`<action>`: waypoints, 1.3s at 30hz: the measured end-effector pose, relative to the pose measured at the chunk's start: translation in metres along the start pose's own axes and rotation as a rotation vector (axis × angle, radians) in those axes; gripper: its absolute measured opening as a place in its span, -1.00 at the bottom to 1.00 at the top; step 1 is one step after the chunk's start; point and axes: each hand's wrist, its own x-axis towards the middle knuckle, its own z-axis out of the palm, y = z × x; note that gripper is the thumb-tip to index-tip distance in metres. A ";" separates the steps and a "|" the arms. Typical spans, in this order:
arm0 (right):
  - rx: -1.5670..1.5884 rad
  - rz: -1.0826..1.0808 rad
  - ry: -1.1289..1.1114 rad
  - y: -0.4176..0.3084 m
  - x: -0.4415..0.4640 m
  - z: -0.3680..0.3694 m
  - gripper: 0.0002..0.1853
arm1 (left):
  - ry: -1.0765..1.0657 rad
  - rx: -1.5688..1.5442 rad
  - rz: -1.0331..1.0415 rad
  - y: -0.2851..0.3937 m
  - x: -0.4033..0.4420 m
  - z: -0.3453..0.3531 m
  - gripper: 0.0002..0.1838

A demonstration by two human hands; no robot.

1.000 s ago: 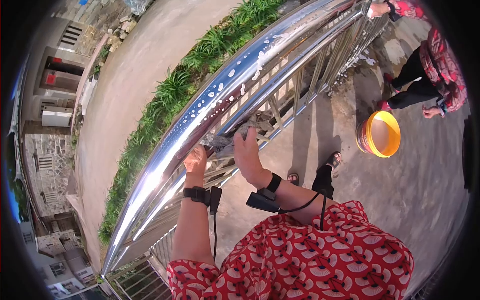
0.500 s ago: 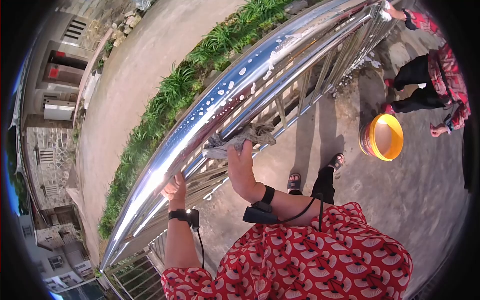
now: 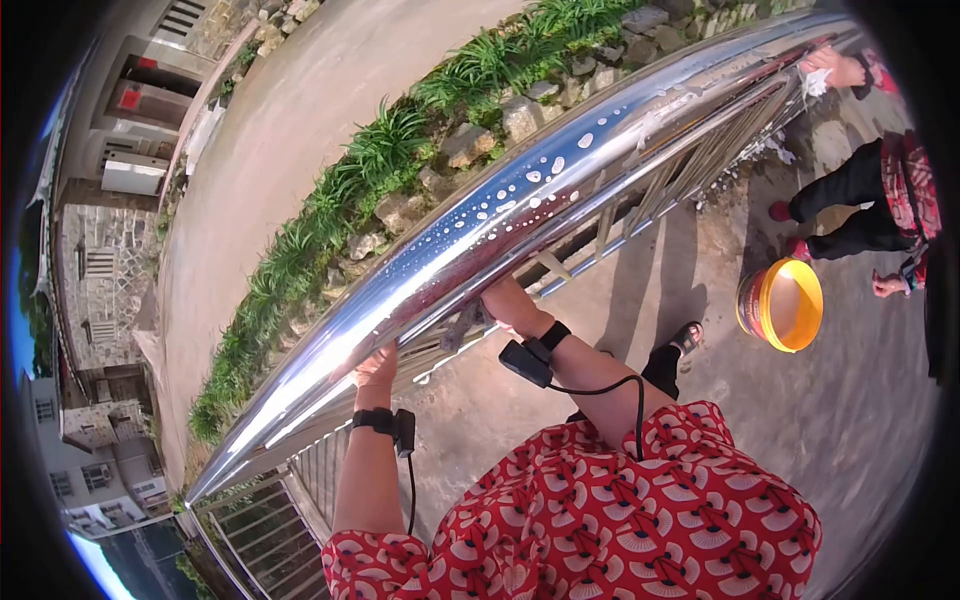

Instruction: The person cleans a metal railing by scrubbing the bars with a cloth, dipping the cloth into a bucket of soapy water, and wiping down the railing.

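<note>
A shiny metal handrail runs diagonally across the view, with white suds and droplets on its upper stretch. My left hand is at the underside of the rail, its fingertips partly hidden by it. My right hand reaches beneath the rail among the bars, and its fingers are mostly hidden. A wet grey cloth shows just left of my right hand, below the rail; its upper part is covered by the rail.
At the upper right another person's hand touches the sudsy rail end. A yellow-rimmed bucket stands on the concrete near that person's feet. Green plants and stones line the far side of the rail.
My right hand and the grey cloth have gone from in front of the bars to under the rail. My left hand shifted down-left, then slightly right. The view has turned a little.
</note>
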 end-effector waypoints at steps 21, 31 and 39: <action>1.920 0.675 0.346 -0.038 -0.032 -0.070 -0.58 | -0.038 -0.424 -0.200 -0.060 -0.010 0.075 -0.49; 1.540 0.663 0.309 -0.093 -0.039 -0.022 -0.46 | -0.303 -0.077 -0.101 -0.022 -0.008 0.031 -0.53; 1.097 0.599 0.326 -0.103 -0.047 0.012 -0.47 | -0.134 -0.225 -0.019 -0.037 -0.011 0.058 -0.57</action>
